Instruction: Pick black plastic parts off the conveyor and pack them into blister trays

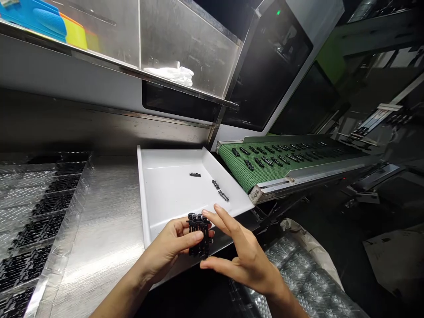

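Note:
My left hand (pixel 179 240) grips a small bundle of black plastic parts (pixel 199 240), with the thumb across the front and the fingers behind. Around the bundle's right side my right hand (pixel 241 251) is spread, index fingertip near the top end and thumb near the bottom end. Whether those fingertips touch the parts I cannot tell. Both hands are over the near edge of a white tray (pixel 165 176). Inside it lie a single black part (pixel 195 175) toward the back and two more (pixel 223 195) near the right wall.
A green conveyor belt (pixel 232 165) carrying rows of black parts meets the tray's right side. At left, clear compartment trays (pixel 36 229) hold many black parts. White gloves (pixel 172 75) lie on the metal shelf above. Clear plastic trays (pixel 298 269) sit low at right.

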`<control>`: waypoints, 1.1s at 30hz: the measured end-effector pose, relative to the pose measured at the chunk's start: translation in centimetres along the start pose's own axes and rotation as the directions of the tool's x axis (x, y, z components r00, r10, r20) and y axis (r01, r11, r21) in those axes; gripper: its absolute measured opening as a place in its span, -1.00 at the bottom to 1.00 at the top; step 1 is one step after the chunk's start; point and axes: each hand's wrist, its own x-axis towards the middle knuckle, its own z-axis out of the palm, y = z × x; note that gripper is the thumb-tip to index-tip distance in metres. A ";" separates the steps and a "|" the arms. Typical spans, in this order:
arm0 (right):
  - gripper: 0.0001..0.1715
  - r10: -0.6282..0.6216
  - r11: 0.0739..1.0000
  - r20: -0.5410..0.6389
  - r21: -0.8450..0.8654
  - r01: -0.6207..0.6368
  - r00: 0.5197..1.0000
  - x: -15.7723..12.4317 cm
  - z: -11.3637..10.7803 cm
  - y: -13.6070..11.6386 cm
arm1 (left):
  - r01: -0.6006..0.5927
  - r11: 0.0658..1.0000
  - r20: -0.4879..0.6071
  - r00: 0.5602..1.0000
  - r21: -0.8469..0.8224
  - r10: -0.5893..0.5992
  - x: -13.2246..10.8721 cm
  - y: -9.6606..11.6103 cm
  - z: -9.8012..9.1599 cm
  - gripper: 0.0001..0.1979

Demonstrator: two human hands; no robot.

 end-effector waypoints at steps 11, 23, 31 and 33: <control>0.04 0.009 1.000 0.001 -0.022 -0.009 1.000 -0.3 -0.2 -0.3 | -0.068 0.997 -0.014 0.998 0.022 0.068 -0.4 0.1 0.3 -0.65; 0.08 0.054 0.998 0.020 0.030 -0.055 0.998 -0.3 -0.3 -0.3 | -0.003 1.000 -0.010 1.000 0.030 0.003 -0.3 0.3 0.5 -0.54; 0.17 0.033 0.999 0.064 -0.009 -0.033 0.997 0.0 0.0 -0.3 | 0.047 0.996 0.023 0.999 -0.071 -0.045 0.2 -0.1 0.8 -0.58; 0.18 0.033 0.998 0.108 0.040 -0.038 0.994 0.8 -0.7 0.9 | 0.050 0.995 -0.034 0.998 -0.084 -0.053 0.4 -0.3 0.8 -0.62</control>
